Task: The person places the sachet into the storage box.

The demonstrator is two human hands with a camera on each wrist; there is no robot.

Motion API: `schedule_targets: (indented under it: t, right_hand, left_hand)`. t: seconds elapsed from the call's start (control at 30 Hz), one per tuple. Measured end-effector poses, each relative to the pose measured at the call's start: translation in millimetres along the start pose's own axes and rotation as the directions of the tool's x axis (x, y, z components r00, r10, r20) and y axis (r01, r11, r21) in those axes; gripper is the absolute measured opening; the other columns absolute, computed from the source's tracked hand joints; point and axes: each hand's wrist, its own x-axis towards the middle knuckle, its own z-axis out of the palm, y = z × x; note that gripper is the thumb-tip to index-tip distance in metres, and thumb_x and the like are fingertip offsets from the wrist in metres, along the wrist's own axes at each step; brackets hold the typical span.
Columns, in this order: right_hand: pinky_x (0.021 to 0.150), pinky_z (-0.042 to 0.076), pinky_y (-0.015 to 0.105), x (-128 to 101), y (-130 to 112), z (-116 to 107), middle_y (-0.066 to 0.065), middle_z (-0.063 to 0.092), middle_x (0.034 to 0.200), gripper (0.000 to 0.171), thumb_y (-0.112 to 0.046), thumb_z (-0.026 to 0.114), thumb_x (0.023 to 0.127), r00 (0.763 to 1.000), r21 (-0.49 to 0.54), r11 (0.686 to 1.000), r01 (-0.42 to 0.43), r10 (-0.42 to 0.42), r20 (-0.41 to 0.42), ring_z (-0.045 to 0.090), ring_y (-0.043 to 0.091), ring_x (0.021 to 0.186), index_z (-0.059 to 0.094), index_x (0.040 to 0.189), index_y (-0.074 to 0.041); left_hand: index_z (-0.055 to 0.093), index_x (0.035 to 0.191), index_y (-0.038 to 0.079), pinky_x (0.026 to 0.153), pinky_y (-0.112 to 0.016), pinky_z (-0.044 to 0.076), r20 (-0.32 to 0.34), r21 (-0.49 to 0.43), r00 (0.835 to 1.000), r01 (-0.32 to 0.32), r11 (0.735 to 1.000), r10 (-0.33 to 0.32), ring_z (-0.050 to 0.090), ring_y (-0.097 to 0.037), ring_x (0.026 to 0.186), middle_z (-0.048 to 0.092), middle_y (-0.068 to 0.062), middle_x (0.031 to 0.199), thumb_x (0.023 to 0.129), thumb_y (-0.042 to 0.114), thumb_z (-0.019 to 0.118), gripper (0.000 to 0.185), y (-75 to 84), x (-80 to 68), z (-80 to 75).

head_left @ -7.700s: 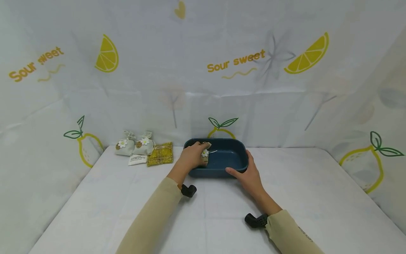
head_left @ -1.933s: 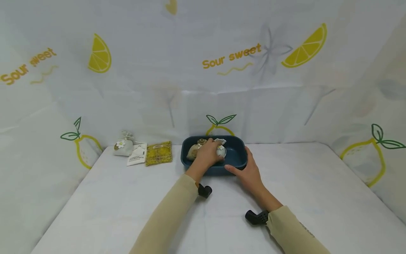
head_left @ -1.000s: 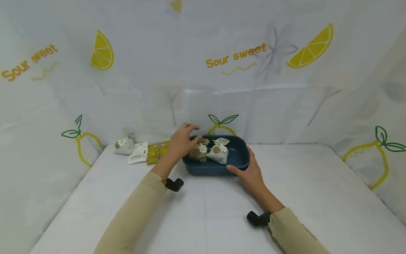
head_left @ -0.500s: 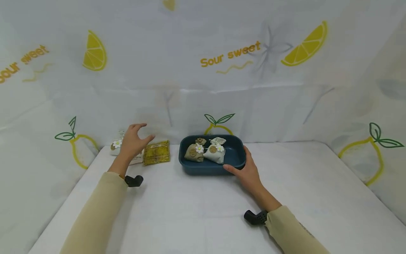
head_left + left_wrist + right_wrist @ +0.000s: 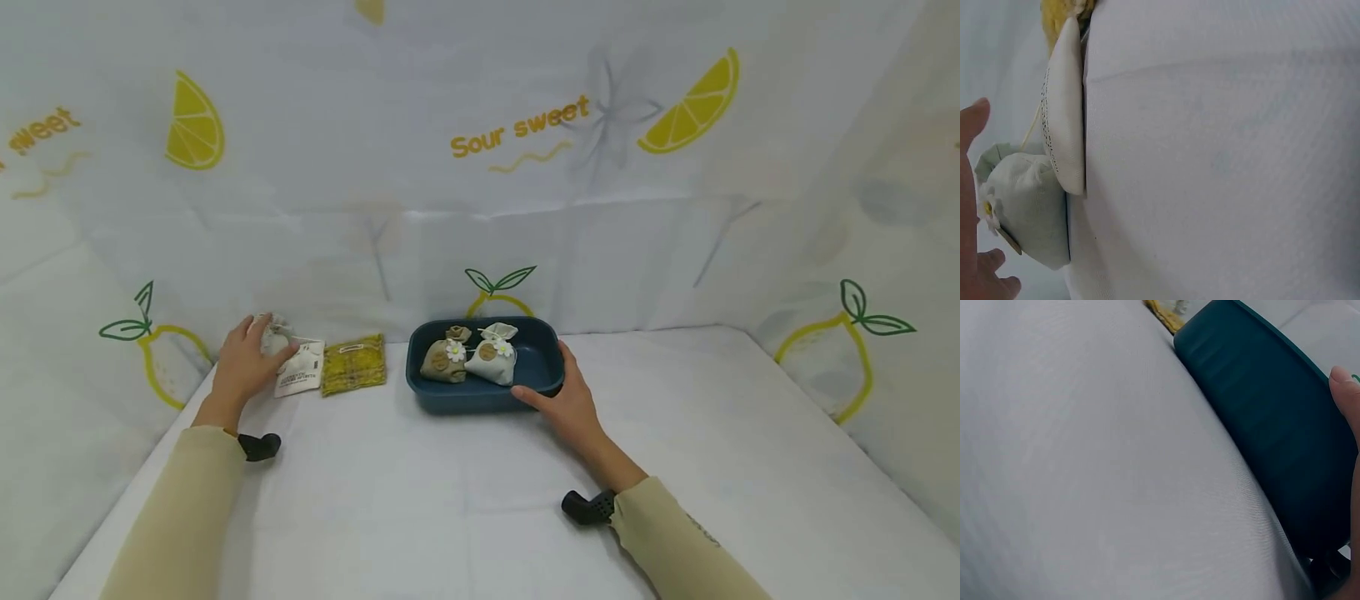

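My left hand (image 5: 247, 362) is at a pale drawstring sachet (image 5: 276, 337) with a daisy, fingers and thumb spread about it. In the left wrist view a gap shows between the thumb and the sachet (image 5: 1029, 206). Beside the sachet lies a flat white printed pouch (image 5: 302, 369), then a yellow woven pouch (image 5: 354, 365). My right hand (image 5: 573, 408) grips the right end of a dark blue tub (image 5: 480, 402), thumb at the front rim and fingers round the side. Inside the tub sit a brown sachet (image 5: 441, 362) and a white sachet (image 5: 491, 364), each with a daisy.
A white cloth (image 5: 375, 500) covers the table. Close behind the tub and pouches rises a white curtain (image 5: 315, 250) printed with lemons. A black camera mount is on each wrist.
The white sachet was set down in the tub beside the brown one. My left hand then let go and travelled left to the remaining pale sachet. My right hand stays on the tub.
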Motion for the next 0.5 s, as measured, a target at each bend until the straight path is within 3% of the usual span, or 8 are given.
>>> schedule_targets:
  t: [0.1,0.2,0.37,0.5]
  right_hand:
    - [0.124,0.025,0.059,1.0,-3.2,-2.8,0.010,0.018,0.170,0.110,-0.051,0.077,0.085,1.000,0.007,1.000,0.010,-0.010,-0.012,0.021,0.034,0.157,0.008,0.164,-0.018]
    - [0.124,0.025,0.059,1.4,-3.0,-3.1,0.011,0.017,0.171,0.111,-0.050,0.078,0.084,1.000,0.006,1.000,0.011,-0.011,-0.009,0.021,0.034,0.157,0.008,0.164,-0.017]
    - [0.124,0.025,0.058,-0.4,-0.4,0.4,0.011,0.018,0.170,0.112,-0.050,0.079,0.083,1.000,0.015,1.000,0.006,-0.006,-0.001,0.022,0.033,0.157,0.009,0.164,-0.017]
    - [0.124,0.025,0.058,-2.2,0.5,1.2,0.011,0.019,0.170,0.112,-0.050,0.079,0.082,1.000,0.024,1.000,0.009,-0.009,-0.012,0.022,0.033,0.157,0.010,0.164,-0.018]
  left_hand:
    - [0.009,0.163,0.005,0.110,-0.079,0.022,0.082,-0.036,0.996,0.042,0.998,-0.039,0.014,-0.065,0.144,0.003,-0.039,0.162,0.100,0.052,0.055,0.091,-2.8,4.8,2.3]
    - [0.005,0.163,0.006,0.111,-0.077,0.024,0.127,-0.057,0.989,0.087,0.995,-0.079,0.018,-0.066,0.142,0.005,-0.042,0.160,0.102,0.048,0.054,0.089,-2.5,9.1,4.8]
    - [0.014,0.161,0.000,0.109,-0.073,0.032,0.126,-0.001,0.983,0.133,0.991,-0.132,0.031,-0.065,0.134,0.022,-0.047,0.151,0.102,0.030,0.054,0.078,-1.9,7.7,1.8]
    - [0.019,0.160,0.000,0.106,-0.072,0.035,0.102,0.023,0.985,0.140,0.990,-0.142,0.036,-0.064,0.131,0.028,-0.047,0.146,0.101,0.022,0.053,0.072,-0.9,4.1,0.7]
